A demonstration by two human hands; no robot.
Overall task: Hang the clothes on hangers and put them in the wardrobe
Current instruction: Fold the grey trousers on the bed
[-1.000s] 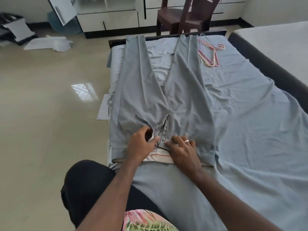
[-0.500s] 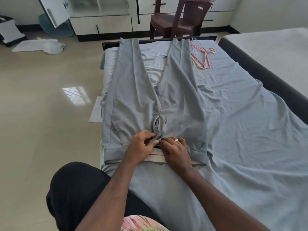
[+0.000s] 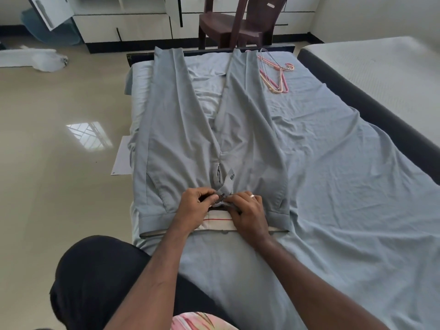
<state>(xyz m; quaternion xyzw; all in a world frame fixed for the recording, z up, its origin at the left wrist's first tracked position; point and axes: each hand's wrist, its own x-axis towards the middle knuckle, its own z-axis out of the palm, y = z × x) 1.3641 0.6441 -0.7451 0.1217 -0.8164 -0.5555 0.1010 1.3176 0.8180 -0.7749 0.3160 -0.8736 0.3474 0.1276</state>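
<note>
Grey trousers [image 3: 176,144] flat on bed [image 3: 333,186], centre frame. Left hand [image 3: 194,209] and right hand [image 3: 247,210] now meeting, pinching fly closed at waistband; gap narrower than a second ago. Fastening likely precedes hanging. Hangers [image 3: 276,72] untouched, upper right.

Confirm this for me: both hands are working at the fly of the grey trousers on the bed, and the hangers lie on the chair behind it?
Not quite. In the head view the hangers lie on the bed, near its far end, not on the chair. Both the left hand and right hand do pinch the fly of the trousers.
</note>
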